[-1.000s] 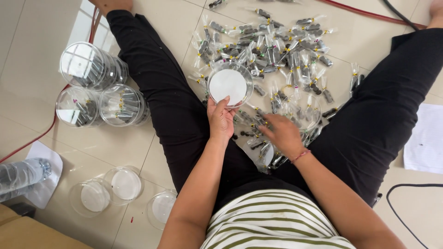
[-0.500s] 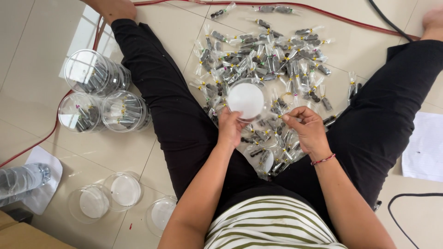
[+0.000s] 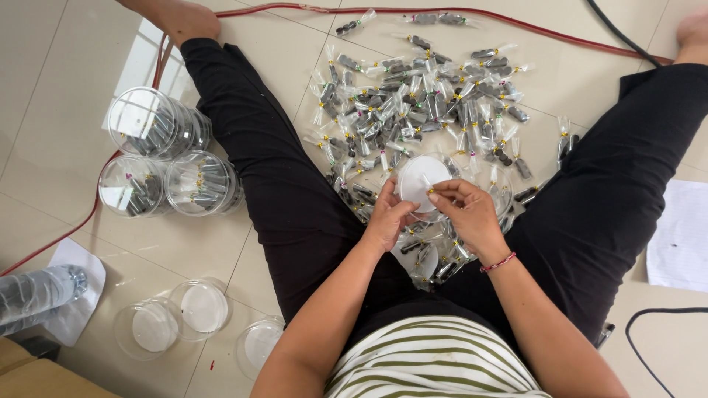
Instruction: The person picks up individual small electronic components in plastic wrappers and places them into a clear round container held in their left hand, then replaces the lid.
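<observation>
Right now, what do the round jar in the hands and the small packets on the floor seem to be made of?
The round jar looks like clear, glossy plastic with a white base or lid: the wall is see-through.

The small packets look like thin clear film, likely cellophane, tied with yellow twists around dark pieces.

The floor looks like glazed tile, showing reflections.

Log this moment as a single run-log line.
left hand: holds clear jar | right hand: pinches small packet at jar mouth | packet pile: on floor between legs | filled jars: lying at left
</observation>
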